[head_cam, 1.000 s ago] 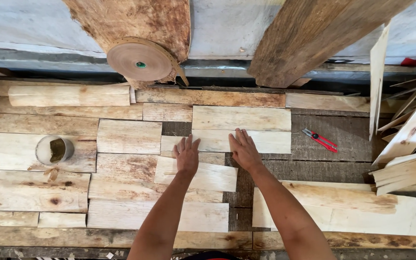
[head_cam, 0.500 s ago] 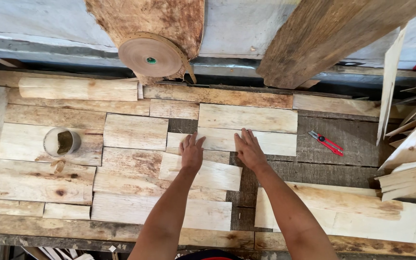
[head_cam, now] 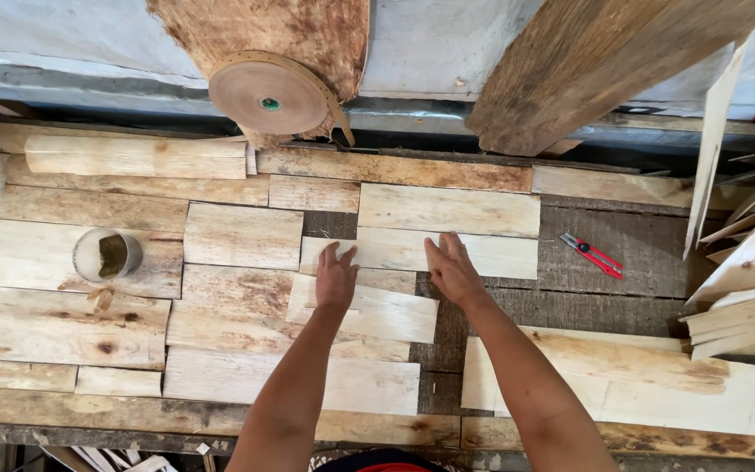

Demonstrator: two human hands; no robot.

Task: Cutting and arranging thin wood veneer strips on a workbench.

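Note:
Both my hands rest flat, palms down, on thin pale wood veneer sheets laid out on a dark board. My left hand (head_cam: pixel 335 278) presses on a loose veneer sheet (head_cam: pixel 369 313) lying slightly askew over the others. My right hand (head_cam: pixel 453 269) lies on the lower edge of a longer veneer sheet (head_cam: pixel 491 255), beside a bare dark gap (head_cam: pixel 452 319). Fingers of both hands are stretched out and hold nothing.
A small cup of brownish glue (head_cam: pixel 107 255) stands on the left sheets. A red utility knife (head_cam: pixel 592 255) lies right of my hands. A roll of brown tape (head_cam: pixel 268 96) hangs at the top. Stacked veneer strips (head_cam: pixel 744 297) sit at right, logs above.
Both hands stay on the sheets; the left hand has slid slightly down and left, nudging the loose sheet. The camera has shifted a little.

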